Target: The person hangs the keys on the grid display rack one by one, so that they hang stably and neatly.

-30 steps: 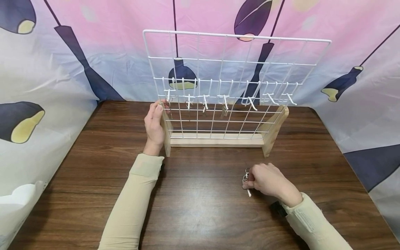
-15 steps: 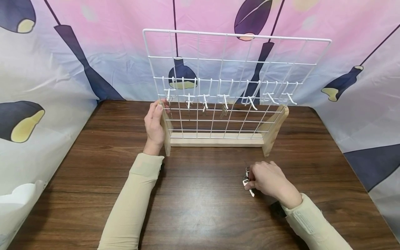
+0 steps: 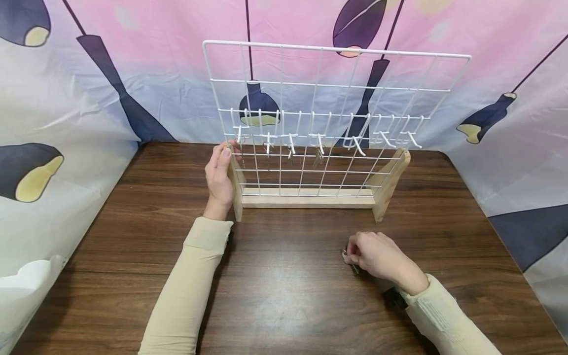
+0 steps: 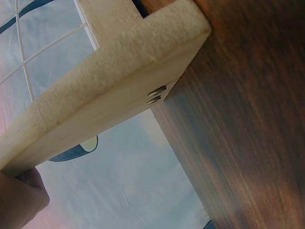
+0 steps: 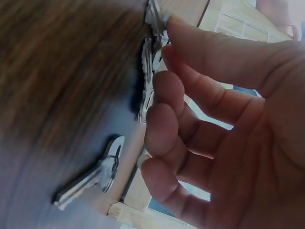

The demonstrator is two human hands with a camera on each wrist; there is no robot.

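Observation:
My left hand [image 3: 219, 177] grips the top of the left wooden upright [image 3: 236, 190] of a white wire grid rack, its thumb in front. The left wrist view shows that upright [image 4: 109, 86] close up, with two screw heads low on its side. My right hand [image 3: 379, 254] is low over the table in front of the rack. In the right wrist view its thumb and index finger pinch a silver key [image 5: 154, 18]. Just below are a second key [image 5: 146, 71] and, lying on the table, a third key [image 5: 86, 183] with a ring. In the head view my fingers partly hide them.
A row of white hooks [image 3: 319, 143] crosses the grid; small keys [image 3: 318, 157] hang from several on the left, while the right ones are bare. A wooden base bar [image 3: 306, 201] joins the uprights. Patterned cloth [image 3: 168, 64] surrounds the brown table [image 3: 275, 296].
My right fingers have shifted slightly left, and the pinched key has turned, less of it showing below the hand. My left hand and the rack have stayed put.

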